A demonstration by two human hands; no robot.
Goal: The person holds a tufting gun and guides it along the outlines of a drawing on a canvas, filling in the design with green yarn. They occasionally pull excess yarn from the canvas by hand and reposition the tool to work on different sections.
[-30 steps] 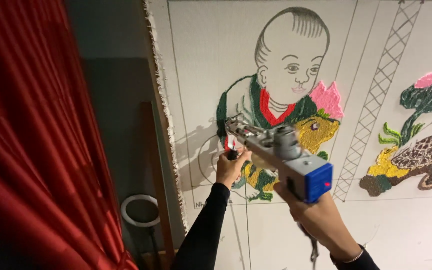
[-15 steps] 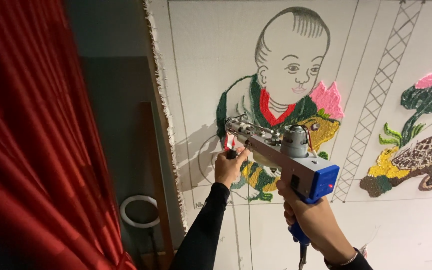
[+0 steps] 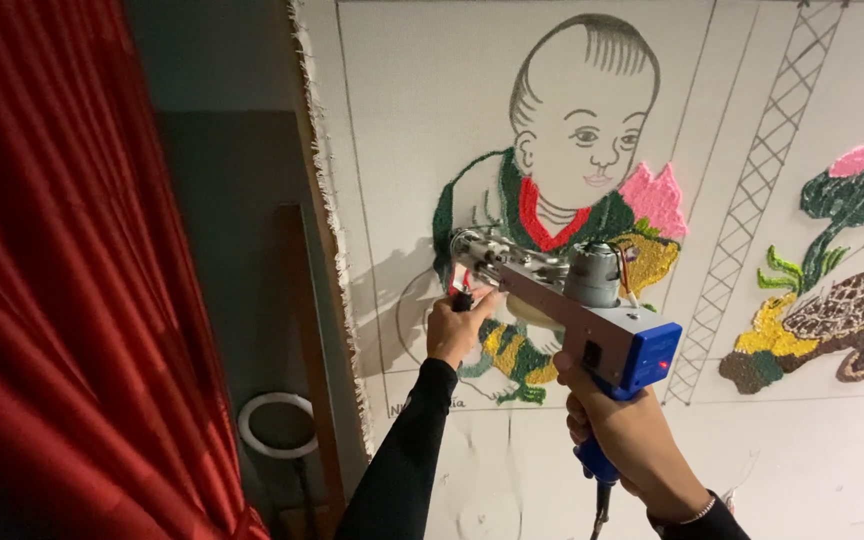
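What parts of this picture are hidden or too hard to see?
- Head view: the tufting gun's tip is hidden where it meets the cloth, behind its own metal front.
- The front handle is wrapped by the left hand.
- The blue rear grip is mostly covered by the right hand.
- The cable under the grip is cut off by the bottom edge.
- The flower picture runs off the right edge.
- The white ring's stand is lost in the dark.

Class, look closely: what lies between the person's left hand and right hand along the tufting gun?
In the head view, between the left hand and right hand runs the tufting gun: its silver frame, grey motor and blue rear block.
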